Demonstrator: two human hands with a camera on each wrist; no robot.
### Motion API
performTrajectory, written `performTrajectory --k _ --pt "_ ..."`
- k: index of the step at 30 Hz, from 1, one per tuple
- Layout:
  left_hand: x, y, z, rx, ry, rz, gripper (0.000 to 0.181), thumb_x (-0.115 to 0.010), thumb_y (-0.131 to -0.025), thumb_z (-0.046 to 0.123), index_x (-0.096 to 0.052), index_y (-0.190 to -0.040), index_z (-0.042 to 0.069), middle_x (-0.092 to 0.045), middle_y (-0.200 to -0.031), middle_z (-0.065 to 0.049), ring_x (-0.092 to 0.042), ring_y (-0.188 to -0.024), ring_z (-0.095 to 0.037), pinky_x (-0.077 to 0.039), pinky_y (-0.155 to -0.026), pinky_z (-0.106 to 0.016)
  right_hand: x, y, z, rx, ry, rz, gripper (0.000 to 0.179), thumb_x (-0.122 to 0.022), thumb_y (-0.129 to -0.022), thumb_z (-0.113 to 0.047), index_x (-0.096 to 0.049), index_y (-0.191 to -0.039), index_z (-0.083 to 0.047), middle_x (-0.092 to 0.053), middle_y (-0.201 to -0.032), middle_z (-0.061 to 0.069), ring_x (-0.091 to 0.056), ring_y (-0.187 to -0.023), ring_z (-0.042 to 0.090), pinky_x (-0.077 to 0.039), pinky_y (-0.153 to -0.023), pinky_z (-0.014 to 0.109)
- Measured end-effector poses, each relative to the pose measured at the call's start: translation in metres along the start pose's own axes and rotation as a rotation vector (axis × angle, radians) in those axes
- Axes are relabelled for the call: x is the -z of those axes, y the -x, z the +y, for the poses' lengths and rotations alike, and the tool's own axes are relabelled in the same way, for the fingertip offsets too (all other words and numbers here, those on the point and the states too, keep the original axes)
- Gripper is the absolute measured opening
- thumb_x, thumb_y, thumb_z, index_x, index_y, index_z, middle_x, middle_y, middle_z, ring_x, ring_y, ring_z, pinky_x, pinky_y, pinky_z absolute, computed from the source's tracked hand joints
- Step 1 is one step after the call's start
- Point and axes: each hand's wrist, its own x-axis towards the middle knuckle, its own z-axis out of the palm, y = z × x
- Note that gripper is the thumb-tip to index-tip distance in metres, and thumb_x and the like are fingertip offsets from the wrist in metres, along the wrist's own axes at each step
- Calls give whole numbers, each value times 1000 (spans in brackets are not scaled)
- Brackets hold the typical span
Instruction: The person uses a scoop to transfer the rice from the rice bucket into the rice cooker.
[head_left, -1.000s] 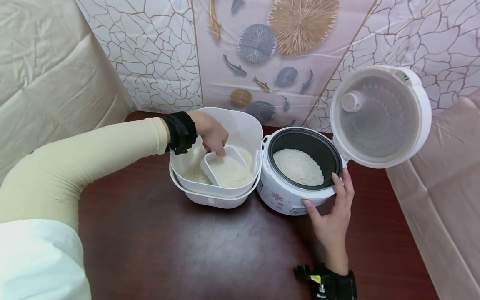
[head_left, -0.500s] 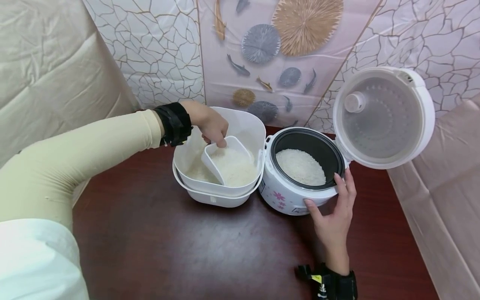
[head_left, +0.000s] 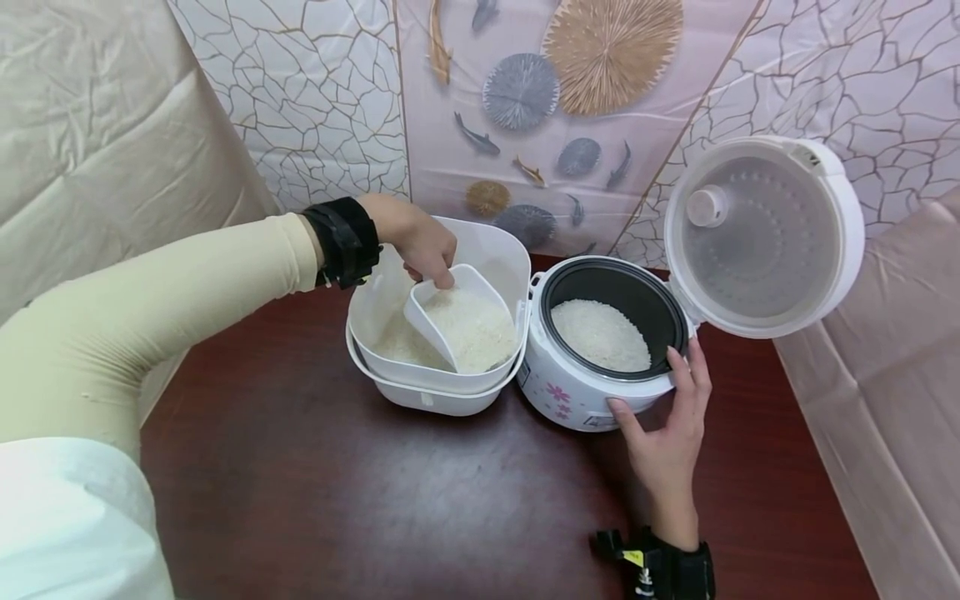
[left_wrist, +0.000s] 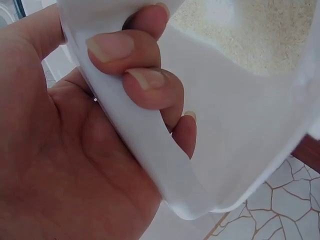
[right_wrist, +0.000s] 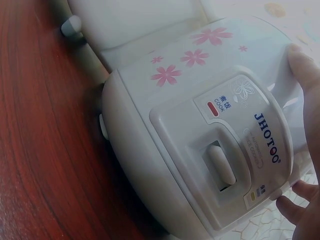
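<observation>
My left hand point(head_left: 423, 243) grips a white scoop point(head_left: 429, 330) inside a white rice bin point(head_left: 491, 242). Loose rice point(head_left: 476, 329) fills the scoop and lies around it. In the left wrist view, curled fingers wrap the white handle point(left_wrist: 131, 120). To the right stands a white rice cooker point(head_left: 558, 393), its lid point(head_left: 757, 237) raised. White rice point(head_left: 602, 335) lies in its dark inner pot point(head_left: 652, 312). My right hand point(head_left: 663, 446) rests against the cooker, thumb on the front wall and extended fingers at the right rim. Pink flowers point(right_wrist: 194, 57) and a cook switch point(right_wrist: 221, 165) show in the right wrist view.
The bin sits in a white outer tub point(head_left: 442, 404), right beside the cooker. Both stand on a dark red-brown table point(head_left: 360, 500). A patterned cloth point(head_left: 517, 167) hangs close behind them, with beige cloth point(head_left: 112, 150) at the left and more at the right.
My left hand and the scoop have moved slightly up toward the back of the bin. More of the scoop's walls shows above the rice. The right hand keeps its place on the cooker.
</observation>
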Motion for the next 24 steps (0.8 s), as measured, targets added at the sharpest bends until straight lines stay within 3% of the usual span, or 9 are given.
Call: performTrajectory --k 10,19,24 --pt "6 9 -4 36 -31 10 39 -52 -102 38 -61 -74 13 -52 -68 3 -50 -72 -16 -37 -71 -31 0 0 0 -4 9 -7 89 -79 -91 -57 -50 -149 4 -33 -164 30 -30 -153 43 -24 -124 37" --pt "8 18 -12 42 11 26 40 -52 -104 39 -61 -75 13 -52 -69 2 -50 -72 -17 -37 -72 -32 1 6 25 -17 32 -10 93 -79 -88 -62 -51 -152 0 -33 -167 20 -29 -155 36 -24 -124 38" --pt "7 22 -16 64 18 30 42 -52 -104 40 -61 -74 13 -51 -69 2 -47 -70 -15 -35 -69 -32 1 4 12 -19 25 -15 90 -79 -90 -58 -50 -151 1 -33 -166 25 -29 -155 37 -23 -124 38"
